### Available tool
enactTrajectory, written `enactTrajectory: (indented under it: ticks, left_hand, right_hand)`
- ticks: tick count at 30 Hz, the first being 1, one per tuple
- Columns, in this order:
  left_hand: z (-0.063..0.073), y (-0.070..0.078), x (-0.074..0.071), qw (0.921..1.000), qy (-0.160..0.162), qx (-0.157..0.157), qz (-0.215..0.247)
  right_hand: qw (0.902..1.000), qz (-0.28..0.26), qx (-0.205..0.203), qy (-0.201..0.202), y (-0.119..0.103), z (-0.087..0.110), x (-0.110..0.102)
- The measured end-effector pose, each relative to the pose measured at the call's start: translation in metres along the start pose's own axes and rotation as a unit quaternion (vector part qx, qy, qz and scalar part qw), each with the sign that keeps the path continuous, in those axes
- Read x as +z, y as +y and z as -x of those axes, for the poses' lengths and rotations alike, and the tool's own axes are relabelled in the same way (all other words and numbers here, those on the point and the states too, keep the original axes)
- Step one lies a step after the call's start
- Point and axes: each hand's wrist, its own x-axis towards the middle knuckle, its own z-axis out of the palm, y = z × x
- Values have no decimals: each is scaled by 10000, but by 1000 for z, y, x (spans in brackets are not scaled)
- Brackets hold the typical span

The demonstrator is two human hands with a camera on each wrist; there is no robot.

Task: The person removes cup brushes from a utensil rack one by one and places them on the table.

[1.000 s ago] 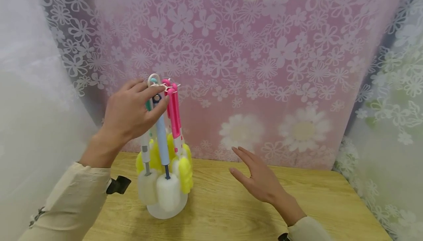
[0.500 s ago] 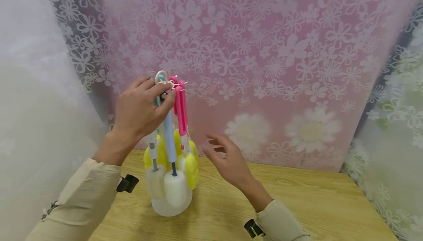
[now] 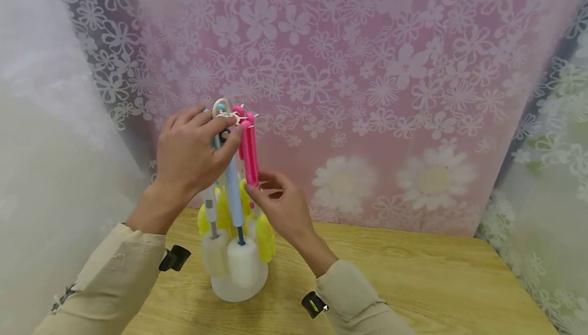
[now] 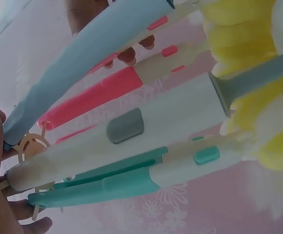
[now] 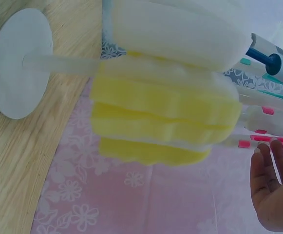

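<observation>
Several bottle brushes hang from a white rotating stand, whose round base (image 3: 240, 290) rests on the table. My left hand (image 3: 182, 159) holds the hook ring (image 4: 33, 146) at the stand's top. My right hand (image 3: 288, 207) pinches a pink-handled sponge brush (image 3: 250, 156) low on its handle, thumb in front and fingers behind. Beside it hangs a blue-handled brush (image 3: 234, 192) with a white sponge head (image 3: 243, 261). The left wrist view also has a white-and-grey brush (image 4: 78, 153) and a green-handled brush (image 4: 112, 187). Yellow sponge heads (image 5: 165, 109) cluster around the pole.
A wooden table (image 3: 390, 279) extends to the right of the stand. Behind it hangs a pink flowered curtain (image 3: 340, 85). Pale translucent sheets enclose both sides. A black wrist camera (image 3: 314, 304) sits by the right sleeve.
My right hand has moved left from over the table to the pink-handled brush and now touches it. The left hand stays at the stand's top; the head view has shifted slightly.
</observation>
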Motion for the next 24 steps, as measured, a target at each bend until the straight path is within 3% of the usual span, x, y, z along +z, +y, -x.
enactTrajectory:
  ticks: [9,17,20,24]
  left_hand:
    - [-4,8,-4,9991,-184,-274,-270]
    - [-10,19,-5,9951,-594,-645,-449]
    - [-10,20,-3,9950,-502,-736,-447]
    - [-8,19,1,9960,-151,-763,-436]
  right_hand:
    - [9996,273,-36,30,-3,-4,5]
    - [9995,186,-148,230,-6,0,-8]
    - [9994,27,-197,284,-6,1,-14]
    - [9992,-35,-226,328,-7,5,-22]
